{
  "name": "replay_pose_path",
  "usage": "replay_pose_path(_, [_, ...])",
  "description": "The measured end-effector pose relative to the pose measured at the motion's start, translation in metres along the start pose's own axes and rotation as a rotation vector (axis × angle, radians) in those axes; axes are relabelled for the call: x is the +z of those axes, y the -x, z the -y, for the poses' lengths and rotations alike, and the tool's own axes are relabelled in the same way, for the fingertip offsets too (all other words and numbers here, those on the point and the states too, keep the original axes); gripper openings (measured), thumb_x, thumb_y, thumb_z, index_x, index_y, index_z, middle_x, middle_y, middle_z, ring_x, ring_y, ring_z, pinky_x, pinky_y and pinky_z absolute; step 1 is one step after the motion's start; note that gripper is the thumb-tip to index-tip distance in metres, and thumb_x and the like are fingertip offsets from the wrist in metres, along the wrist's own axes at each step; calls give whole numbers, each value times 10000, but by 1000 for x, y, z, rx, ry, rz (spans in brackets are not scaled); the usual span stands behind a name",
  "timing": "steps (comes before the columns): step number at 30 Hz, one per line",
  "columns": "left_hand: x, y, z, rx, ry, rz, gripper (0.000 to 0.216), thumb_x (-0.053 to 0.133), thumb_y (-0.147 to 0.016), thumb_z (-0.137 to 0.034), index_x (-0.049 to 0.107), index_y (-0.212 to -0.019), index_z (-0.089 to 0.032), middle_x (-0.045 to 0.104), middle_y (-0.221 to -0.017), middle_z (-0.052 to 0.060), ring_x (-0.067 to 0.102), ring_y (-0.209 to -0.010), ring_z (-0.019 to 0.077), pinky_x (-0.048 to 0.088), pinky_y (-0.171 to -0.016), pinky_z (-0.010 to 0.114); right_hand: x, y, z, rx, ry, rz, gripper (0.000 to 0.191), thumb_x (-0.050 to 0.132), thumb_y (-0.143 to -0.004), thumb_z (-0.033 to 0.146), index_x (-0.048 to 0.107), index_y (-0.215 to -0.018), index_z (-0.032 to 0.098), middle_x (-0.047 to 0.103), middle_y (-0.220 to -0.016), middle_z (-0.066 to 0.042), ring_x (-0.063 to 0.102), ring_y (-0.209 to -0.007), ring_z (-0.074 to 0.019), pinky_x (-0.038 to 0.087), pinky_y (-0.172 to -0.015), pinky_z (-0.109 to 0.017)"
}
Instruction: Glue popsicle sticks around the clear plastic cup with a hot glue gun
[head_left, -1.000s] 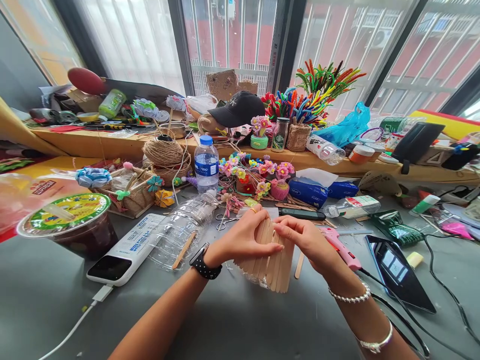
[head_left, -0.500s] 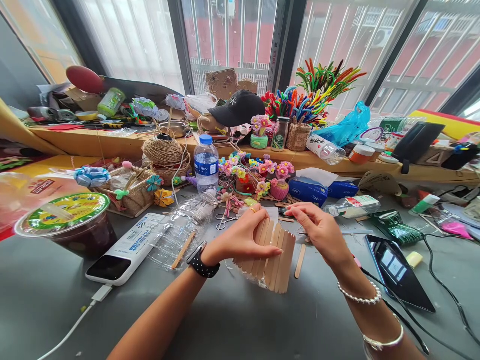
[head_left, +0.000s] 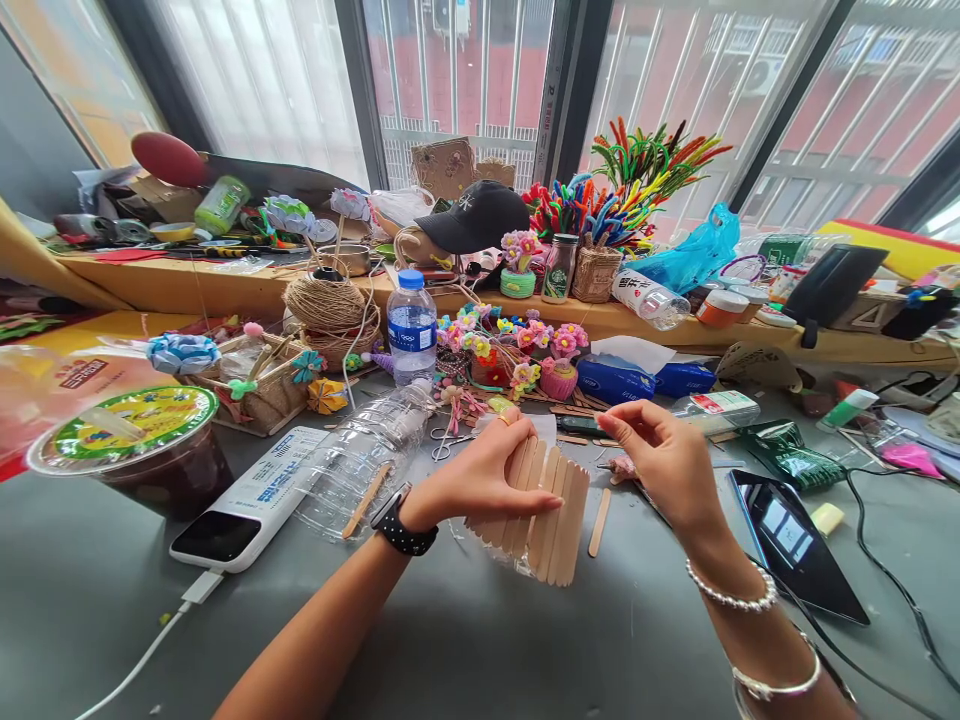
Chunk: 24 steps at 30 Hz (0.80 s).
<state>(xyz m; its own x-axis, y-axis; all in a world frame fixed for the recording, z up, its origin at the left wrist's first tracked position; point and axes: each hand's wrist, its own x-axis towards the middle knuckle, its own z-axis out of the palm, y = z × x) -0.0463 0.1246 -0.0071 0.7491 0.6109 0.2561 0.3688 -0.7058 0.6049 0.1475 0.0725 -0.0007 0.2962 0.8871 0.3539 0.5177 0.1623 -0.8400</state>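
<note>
My left hand (head_left: 491, 485) is closed around a holder of pale craft sticks (head_left: 559, 515) set side by side, its thumb pressed across the front. Clear plastic shows at the lower edge of the holder. To the right, my right hand (head_left: 660, 455) hovers above the table, thumb and forefinger pinched together. Whether anything small is between those fingertips is hidden. Under that hand lies a dark tool with a pinkish tip (head_left: 621, 467), partly covered. One loose craft stick (head_left: 599, 522) lies on the table just right of the holder.
A cut clear plastic bottle (head_left: 360, 465) lies at left, near a white power bank (head_left: 247, 500) and a lidded drink cup (head_left: 142, 450). A water bottle (head_left: 412, 335) stands behind. At right are a phone (head_left: 799, 545) and black cables. Small scissors (head_left: 448, 442) lie behind my left hand.
My right hand has shifted slightly right, uncovering more of the pinkish-tipped tool. My left hand and the craft-stick holder stay almost still.
</note>
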Motion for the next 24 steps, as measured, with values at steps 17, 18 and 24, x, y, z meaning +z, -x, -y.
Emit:
replay_pose_path(17, [0, 0, -2, -19, -41, -12, 422, 551, -682, -561, 445, -836, -183, 431, -893, 34, 423, -826, 188, 391, -728, 327, 27, 12, -4, -60, -151, -30, 283, 525, -759, 419, 453, -616, 186, 418, -571, 49, 379, -536, -77, 316, -508, -211])
replay_pose_path(18, [0, 1, -2, -18, -42, -14, 418, 545, -687, -561, 446, -835, -183, 432, -888, 33, 423, -821, 187, 390, -725, 326, 28, 11, -4, -56, -175, -26, 244, 561, -736, 406, 492, -658, 186, 465, -601, 42, 419, -563, -83, 340, -530, -213])
replay_pose_path(24, [8, -3, 3, -41, -34, -102, 342, 451, -776, -522, 412, -751, -183, 429, -830, 18, 418, -772, 168, 371, -685, 301, 36, 14, -5, -18, -339, -70, 182, 579, -732, 363, 575, -757, 183, 617, -719, -4, 561, -679, -127, 431, -649, -264])
